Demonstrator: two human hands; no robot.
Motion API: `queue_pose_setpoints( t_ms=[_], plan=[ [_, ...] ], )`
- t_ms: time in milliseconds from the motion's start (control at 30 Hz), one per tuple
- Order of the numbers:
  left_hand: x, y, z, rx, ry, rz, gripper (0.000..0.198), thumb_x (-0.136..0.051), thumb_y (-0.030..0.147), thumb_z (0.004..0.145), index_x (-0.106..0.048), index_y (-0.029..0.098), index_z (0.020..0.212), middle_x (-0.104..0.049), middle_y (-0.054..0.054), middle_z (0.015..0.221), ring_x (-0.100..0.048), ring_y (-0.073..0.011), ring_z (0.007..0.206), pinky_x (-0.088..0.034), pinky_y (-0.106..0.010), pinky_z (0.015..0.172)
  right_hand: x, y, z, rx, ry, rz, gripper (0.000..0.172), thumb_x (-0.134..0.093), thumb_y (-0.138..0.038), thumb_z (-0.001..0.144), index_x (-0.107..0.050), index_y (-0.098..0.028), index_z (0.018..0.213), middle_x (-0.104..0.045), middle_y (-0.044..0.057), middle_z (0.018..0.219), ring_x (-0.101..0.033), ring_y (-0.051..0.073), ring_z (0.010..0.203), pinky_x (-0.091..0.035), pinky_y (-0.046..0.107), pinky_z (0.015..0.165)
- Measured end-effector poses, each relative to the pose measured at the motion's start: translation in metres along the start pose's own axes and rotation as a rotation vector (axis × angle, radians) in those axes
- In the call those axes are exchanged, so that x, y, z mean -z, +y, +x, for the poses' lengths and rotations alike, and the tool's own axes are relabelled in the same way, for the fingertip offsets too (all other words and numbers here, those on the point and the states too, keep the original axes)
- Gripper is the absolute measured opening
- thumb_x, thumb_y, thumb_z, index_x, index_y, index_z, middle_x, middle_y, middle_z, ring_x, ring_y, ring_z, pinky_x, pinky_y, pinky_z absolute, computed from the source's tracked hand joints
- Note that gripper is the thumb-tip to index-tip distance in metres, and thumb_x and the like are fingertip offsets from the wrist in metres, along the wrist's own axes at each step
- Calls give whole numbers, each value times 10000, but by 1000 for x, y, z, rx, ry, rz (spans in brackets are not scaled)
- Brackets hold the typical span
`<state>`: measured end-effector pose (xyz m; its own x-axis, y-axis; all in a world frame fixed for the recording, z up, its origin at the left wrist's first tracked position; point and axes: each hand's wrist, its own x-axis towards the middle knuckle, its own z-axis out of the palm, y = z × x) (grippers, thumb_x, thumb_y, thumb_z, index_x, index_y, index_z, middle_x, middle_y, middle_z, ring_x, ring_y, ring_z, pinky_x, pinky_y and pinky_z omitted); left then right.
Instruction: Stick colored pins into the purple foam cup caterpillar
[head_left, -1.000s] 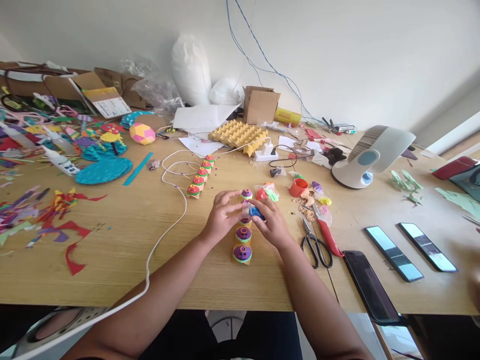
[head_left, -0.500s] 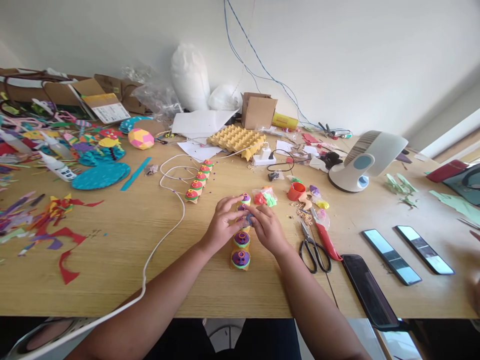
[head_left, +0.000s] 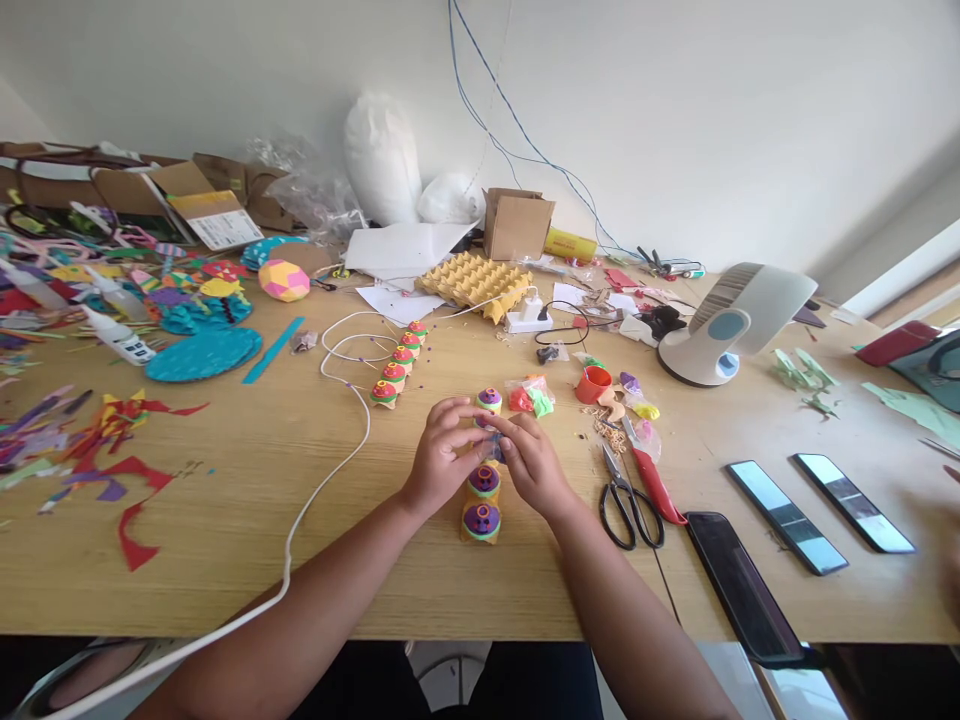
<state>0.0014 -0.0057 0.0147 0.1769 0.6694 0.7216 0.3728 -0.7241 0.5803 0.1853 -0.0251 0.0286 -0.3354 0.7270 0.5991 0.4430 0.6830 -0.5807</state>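
Note:
My left hand (head_left: pixel 442 450) and my right hand (head_left: pixel 534 462) meet over the middle of a strip of decorated egg-carton cups (head_left: pixel 481 521). Between their fingertips is a small bluish clear plastic bag (head_left: pixel 493 447), pinched from both sides; its contents are hard to make out. The cups carry purple clay tops with orange rings and green rims. Two cups show in front of the hands and one behind them; the fingers cover the middle of the strip. Farther left stands a second strip of cups (head_left: pixel 394 372), topped with red and green clay.
Scissors (head_left: pixel 619 497), a red-handled knife (head_left: pixel 654 482) and a phone (head_left: pixel 742 585) lie to the right. Clay bags (head_left: pixel 531 395) and an orange cup (head_left: pixel 593 384) sit beyond my right hand. A white cable (head_left: pixel 341 455) crosses the left side. A yellow egg tray (head_left: pixel 475 283) stands farther back.
My fingers have drawn slightly nearer to me, showing more of the far purple-topped cup. Both hands stay together around the small bag.

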Motion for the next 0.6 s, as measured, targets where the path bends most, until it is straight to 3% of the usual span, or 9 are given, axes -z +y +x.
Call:
queue_pose_setpoints(
  t_ms=[167, 300, 433, 500, 600],
  plan=[
    [3, 3, 2, -17, 26, 18, 70, -703, 270, 893, -763, 279, 928, -703, -40, 1136, -540, -234, 1238, -460, -486, 1094, 2, -2, 0, -63, 0, 57, 407, -449, -355, 1032, -528, -259, 1420, -628, 102, 1148, -596, 225, 1056, -509, 414, 945],
    [5, 2, 2, 11, 34, 9, 76, -702, 285, 895, -764, 291, 938, -701, -41, 1110, -549, -234, 1220, -458, -490, 1092, -1, 2, 0, -290, 74, 451, 594, -642, -480, 918, -435, -274, 1436, -594, 106, 1273, -620, 215, 1057, -544, 370, 875],
    [4, 0, 1, 4, 30, -3, 79, -700, 283, 897, -771, 293, 931, -700, -48, 1120, -542, -236, 1219, -462, -490, 1082, -5, 6, -1, -576, -103, 906, 539, -745, -520, 823, -536, -235, 1229, -690, 30, 957, -669, 156, 762, -532, 280, 673],
    [3, -2, 1, 15, 13, -6, 90, -695, 293, 900, -775, 302, 940, -697, -50, 1151, -536, -238, 1220, -479, -481, 1058, -7, 6, -1, -649, -118, 995, 484, -785, -507, 791, -572, -212, 1109, -689, 4, 836, -654, 136, 661, -509, 260, 627],
    [1, -2, 0, 37, -1, -13, 121, -693, 308, 902, -775, 314, 991, -675, -54, 1229, -524, -240, 1237, -500, -465, 1028, -8, 6, -1, -686, -92, 1046, 437, -797, -504, 783, -589, -196, 1013, -701, 6, 811, -652, 124, 633, -496, 246, 608]
  ],
)
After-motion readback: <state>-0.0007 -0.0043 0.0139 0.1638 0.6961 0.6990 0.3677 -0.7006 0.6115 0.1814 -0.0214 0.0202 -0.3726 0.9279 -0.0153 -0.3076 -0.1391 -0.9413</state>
